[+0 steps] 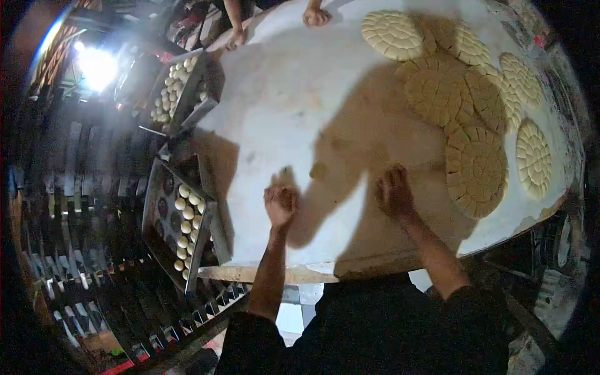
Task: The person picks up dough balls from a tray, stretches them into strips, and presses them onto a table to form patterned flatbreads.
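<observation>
My left hand (280, 205) is over the pale tabletop (269, 112), its fingers curled in; what it holds, if anything, is hidden. To its right, my right hand (394, 192) rests in shadow on the table with bent fingers, and I cannot make out anything in it. A small dough piece (318, 170) lies between and slightly beyond the two hands. Flat round dough pieces with a cut pattern lie at the right, the nearest one (476, 170) in shadow and another (533, 159) at the right edge.
A tray of round dough balls (206, 215) stands at the table's left edge, and a second tray (199, 103) is beyond it. Another person's hands (317, 17) are at the far edge. More patterned dough rounds (392, 35) lie at the far right.
</observation>
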A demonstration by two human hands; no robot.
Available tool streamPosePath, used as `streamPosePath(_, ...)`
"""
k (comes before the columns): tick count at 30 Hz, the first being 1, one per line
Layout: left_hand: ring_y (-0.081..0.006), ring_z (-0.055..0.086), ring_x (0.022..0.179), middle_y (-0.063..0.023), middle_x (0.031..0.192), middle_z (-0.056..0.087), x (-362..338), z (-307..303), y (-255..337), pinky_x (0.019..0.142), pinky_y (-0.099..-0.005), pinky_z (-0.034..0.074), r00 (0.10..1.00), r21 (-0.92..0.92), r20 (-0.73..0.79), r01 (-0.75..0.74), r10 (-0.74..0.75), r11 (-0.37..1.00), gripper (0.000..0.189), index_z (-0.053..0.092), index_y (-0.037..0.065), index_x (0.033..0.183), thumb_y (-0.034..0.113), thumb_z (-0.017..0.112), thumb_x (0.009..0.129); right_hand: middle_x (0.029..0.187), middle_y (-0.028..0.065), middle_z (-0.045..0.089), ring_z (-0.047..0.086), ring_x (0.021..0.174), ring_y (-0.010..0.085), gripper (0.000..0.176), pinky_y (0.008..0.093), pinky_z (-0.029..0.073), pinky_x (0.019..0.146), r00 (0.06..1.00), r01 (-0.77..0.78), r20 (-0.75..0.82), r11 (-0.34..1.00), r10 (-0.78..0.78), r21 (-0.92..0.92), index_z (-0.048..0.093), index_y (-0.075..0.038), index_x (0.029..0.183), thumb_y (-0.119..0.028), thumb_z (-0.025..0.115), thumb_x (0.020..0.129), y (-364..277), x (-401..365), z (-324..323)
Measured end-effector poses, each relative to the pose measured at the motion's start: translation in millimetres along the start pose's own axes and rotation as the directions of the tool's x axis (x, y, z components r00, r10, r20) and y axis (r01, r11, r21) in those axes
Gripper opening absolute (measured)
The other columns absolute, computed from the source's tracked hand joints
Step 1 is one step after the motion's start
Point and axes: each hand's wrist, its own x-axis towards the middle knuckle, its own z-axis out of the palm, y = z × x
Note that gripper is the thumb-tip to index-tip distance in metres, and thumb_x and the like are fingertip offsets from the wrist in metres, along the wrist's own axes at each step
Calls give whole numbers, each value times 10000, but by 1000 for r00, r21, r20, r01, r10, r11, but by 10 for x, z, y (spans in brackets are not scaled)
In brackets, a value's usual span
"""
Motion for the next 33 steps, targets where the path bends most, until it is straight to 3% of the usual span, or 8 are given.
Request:
streamPosePath(6,-297,569,972,-114,936,627,-724,172,200,857,-485,442,965,158,-138,-199,221,967,230,588,41,1035,163,627,844,1106,298,522,477,1106,483,337,596,285,1071,947,165,275,986,-166,27,522,79,1040,-222,550,892,-71,-435,97)
streamPosePath(11,-332,521,1041,-143,1048,618,-702,-151,-604,958,-498,361,991,142,-102,100,-86,985,320,592,42,1097,227,608,838,1145,218,505,457,1102,387,378,582,295,984,991,-124,-83,932,102,-340,548,1,987,-364,575,891,454,-114,-42)
streamPosePath(17,-360,540,989,-156,941,623,-72,96,-225,903,-489,405,941,-304,18,326,-337,895,176,613,70,910,229,620,837,1056,178,583,549,959,325,314,475,412,880,974,-227,-13,973,226,-40,582,27,965,-284,567,926,-319,461,349)
streamPosePath(19,-364,564,1023,-160,954,627,-272,-59,-27,954,-500,398,957,69,244,-175,154,982,114,618,58,902,161,622,852,1053,174,613,578,977,315,254,436,439,870,951,-305,88,943,296,134,603,29,982,-215,586,916,-626,646,360)
streamPosePath(23,-327,639,906,-184,984,631,-778,-457,-78,819,-437,523,956,-490,151,-147,250,859,219,609,19,1073,100,623,870,1053,177,665,625,1021,304,246,399,488,848,993,-109,-46,991,105,-80,619,23,1085,-103,630,875,-1066,1112,736)
streamPosePath(26,-258,661,820,-188,1016,634,-800,-780,-197,695,-364,560,975,-603,222,111,33,790,287,572,19,1181,121,608,914,983,194,682,656,946,318,289,408,513,814,926,-260,172,899,336,-353,612,15,1124,-57,640,845,-1564,1408,790)
streamPosePath(30,-182,654,735,-169,1027,640,-777,-975,-713,645,-327,557,875,-852,344,443,-341,278,300,539,15,1226,184,551,979,882,200,672,666,804,314,221,396,523,743,975,-82,204,996,84,-18,645,27,1042,-98,623,861,-2513,1373,751)
streamPosePath(33,-174,637,662,-158,984,642,-529,-1627,-539,613,-328,543,925,-878,259,346,-279,332,317,531,15,1229,236,504,1004,832,162,679,657,699,240,182,356,521,663,958,123,213,949,-189,292,679,18,947,-144,616,893,-3100,1130,783)
